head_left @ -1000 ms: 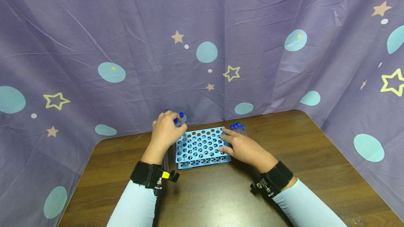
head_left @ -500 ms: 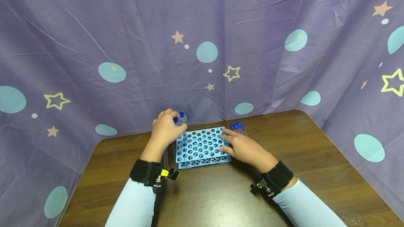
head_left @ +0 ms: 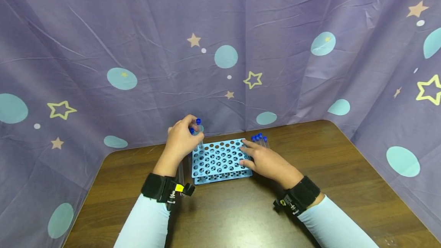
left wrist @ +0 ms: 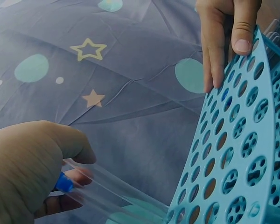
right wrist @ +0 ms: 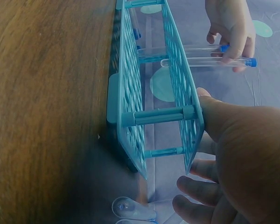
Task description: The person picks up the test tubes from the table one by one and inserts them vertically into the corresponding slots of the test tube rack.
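Observation:
A light-blue test tube rack [head_left: 217,158] stands on the table. My left hand [head_left: 181,137] is over its far left corner and pinches a clear, blue-capped test tube [right wrist: 210,62]. That tube's rounded tip pokes just through the rack's upper plate in the right wrist view. Beside it, a second test tube [right wrist: 196,50] reaches deeper into the rack, its blue cap [left wrist: 64,182] close against the left fingers; whether they grip it too I cannot tell. My right hand [head_left: 267,160] rests on the rack's right end, with thumb and fingers spread and fairly straight.
Several blue-capped test tubes [head_left: 259,139] lie right of the rack, behind the right hand. Another clear tube [head_left: 181,173] lies on the table [head_left: 220,217] left of the rack. A purple patterned curtain [head_left: 155,49] hangs along the table's back edge.
The pinched test tube has risen slightly, its cap now higher above the other one. My left fingers have lifted and shifted a little with it. The right hand and rack stay still.

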Tool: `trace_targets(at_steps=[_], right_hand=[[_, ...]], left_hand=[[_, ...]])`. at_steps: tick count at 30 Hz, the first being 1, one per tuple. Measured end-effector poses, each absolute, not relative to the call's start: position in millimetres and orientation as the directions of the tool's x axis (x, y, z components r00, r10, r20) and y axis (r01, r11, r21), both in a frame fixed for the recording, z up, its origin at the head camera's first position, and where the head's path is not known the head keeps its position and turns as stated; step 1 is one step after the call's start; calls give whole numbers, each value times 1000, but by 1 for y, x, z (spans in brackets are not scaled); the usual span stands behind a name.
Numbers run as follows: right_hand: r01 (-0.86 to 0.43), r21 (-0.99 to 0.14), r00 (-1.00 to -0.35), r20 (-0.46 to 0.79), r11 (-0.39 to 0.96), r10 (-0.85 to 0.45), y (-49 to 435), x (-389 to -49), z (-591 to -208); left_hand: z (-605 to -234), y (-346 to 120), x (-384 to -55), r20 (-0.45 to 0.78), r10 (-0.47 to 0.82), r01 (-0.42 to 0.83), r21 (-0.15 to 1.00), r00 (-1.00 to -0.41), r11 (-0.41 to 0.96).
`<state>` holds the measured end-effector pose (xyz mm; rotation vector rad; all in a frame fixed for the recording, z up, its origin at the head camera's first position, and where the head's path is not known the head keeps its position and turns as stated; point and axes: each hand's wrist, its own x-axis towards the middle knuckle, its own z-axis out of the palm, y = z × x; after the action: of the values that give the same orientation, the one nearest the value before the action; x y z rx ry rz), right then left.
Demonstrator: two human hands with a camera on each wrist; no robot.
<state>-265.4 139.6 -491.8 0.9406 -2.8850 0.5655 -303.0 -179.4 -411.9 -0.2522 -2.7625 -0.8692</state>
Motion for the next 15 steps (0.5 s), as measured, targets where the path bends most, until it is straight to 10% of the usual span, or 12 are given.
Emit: trace_targets(at_steps=[15], right_hand=[[-577,-328,-814,160,748,-559,140,-267,-492]], left_hand=[[-409,-181,-301,374,154,311,408,-915,858]])
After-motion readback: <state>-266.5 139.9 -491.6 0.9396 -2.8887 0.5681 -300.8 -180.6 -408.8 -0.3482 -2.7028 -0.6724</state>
